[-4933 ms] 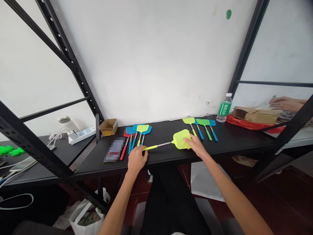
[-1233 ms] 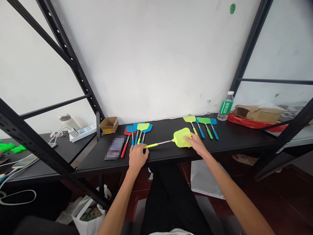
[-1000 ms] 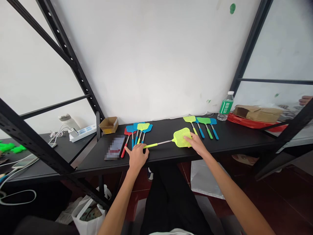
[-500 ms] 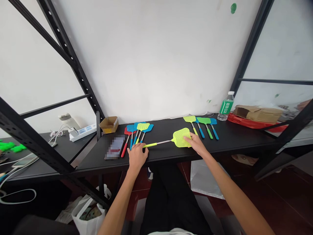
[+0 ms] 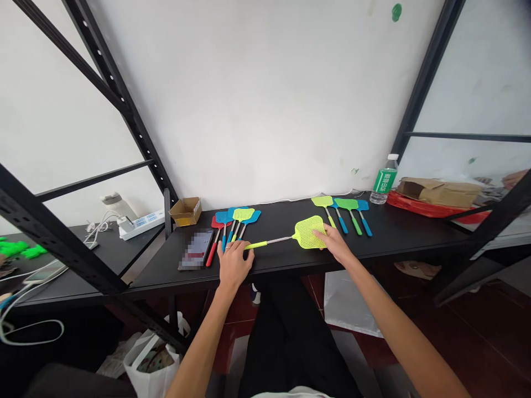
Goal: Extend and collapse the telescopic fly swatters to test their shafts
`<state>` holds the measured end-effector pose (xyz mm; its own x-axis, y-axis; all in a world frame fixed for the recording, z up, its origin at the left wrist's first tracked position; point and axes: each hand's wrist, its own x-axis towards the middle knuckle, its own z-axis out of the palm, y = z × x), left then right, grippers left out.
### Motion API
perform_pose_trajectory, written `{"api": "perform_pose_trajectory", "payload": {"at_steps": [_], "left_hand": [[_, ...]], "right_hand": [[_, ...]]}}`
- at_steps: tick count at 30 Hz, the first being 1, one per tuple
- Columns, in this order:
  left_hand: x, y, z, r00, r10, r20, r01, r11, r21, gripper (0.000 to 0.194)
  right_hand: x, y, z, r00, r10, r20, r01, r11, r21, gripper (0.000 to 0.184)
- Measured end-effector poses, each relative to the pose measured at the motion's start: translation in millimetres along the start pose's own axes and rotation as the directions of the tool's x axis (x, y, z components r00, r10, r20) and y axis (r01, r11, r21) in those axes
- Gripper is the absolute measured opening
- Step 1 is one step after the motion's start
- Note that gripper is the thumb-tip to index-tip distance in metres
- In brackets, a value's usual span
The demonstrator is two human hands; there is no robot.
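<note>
I have left hand (image 5: 234, 266) gripping the yellow swatter (image 5: 308, 231) by its handle, right hand (image 5: 338, 246) pinching its head, probably for steadiness.

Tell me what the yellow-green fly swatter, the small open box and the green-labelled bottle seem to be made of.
Fly swatter: head likely matte plastic, with regular perforations; shaft probably smooth metal, being thin and grey; grip plastic or rubber, I can't tell which.
Box: looks like plain cardboard, brown with thin folded walls.
Bottle: probably clear, glossy plastic; see-through below the label.
</note>
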<state>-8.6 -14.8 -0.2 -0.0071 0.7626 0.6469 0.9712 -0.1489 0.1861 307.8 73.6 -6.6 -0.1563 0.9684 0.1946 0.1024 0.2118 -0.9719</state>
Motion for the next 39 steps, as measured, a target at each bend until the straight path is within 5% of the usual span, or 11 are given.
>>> {"api": "perform_pose_trajectory", "payload": {"at_steps": [10,24,28,32,36,39], "left_hand": [[9.2,23.5,-13.5,0.965,0.198,0.171,-0.175,0.974,-0.141,0.027],[7.6,56.9,-45.5,0.935,0.243,0.26,-0.179,0.952,-0.248,0.029],[8.9,58.3,-50.9,0.951,0.214,0.222,-0.153,0.953,-0.263,0.029],[7.2,64.1,-55.2,0.993,0.092,0.075,-0.067,0.955,-0.288,0.03],[0.4,76.2,-55.0,0.998,0.05,-0.027,-0.055,0.97,-0.237,0.03],[-5.5,86.3,-53.4,0.994,0.094,-0.05,-0.101,0.98,-0.174,0.032]], "right_hand": [[-8.8,-23.9,6.1,0.999,-0.017,0.038,0.015,0.999,0.033,0.044],[-44.5,-79.0,24.2,0.968,-0.142,0.204,0.143,0.99,0.009,0.044],[-44.8,-79.0,26.3,0.976,-0.108,0.191,0.083,0.987,0.136,0.046],[-43.6,-76.6,35.2,0.985,-0.045,0.166,-0.012,0.944,0.329,0.046],[-53.0,-79.2,52.0,0.941,0.02,0.337,-0.113,0.96,0.258,0.044],[-64.0,-79.2,68.0,0.903,-0.021,0.43,-0.06,0.983,0.175,0.04]]}}
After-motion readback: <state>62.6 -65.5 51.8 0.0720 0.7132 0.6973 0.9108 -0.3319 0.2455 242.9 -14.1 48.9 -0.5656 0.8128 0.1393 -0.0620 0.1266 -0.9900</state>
